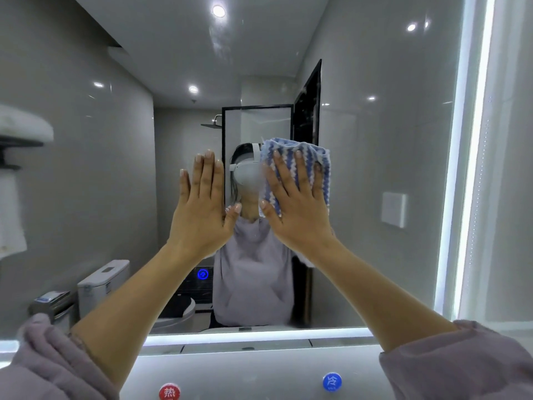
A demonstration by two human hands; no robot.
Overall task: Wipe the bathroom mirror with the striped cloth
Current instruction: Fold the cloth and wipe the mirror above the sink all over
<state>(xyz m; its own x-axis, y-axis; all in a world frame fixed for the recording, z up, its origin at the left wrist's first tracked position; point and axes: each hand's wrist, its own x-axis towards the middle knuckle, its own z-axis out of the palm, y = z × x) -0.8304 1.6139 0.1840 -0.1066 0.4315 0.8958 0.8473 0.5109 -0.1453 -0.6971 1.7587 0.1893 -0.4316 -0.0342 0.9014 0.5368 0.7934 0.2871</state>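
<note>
This is a bathroom with a modern finish. A wide wall mirror (375, 168) fills the view, with a lit white strip (473, 168) along its right and lower edges. Its reflection shows a toilet (103, 284) with a white cistern, a flat shower head (212, 124) on the back wall and a black-framed glass shower screen (256, 122). A folded white towel (23, 125) lies on a dark rack at the left, with another hanging below. The walls are glossy grey, and round recessed lights (218, 11) shine in the ceiling. Below the mirror, a red hot marker (169, 392) and a blue cold marker (332, 381) sit on the pale surface (259, 370).
</note>
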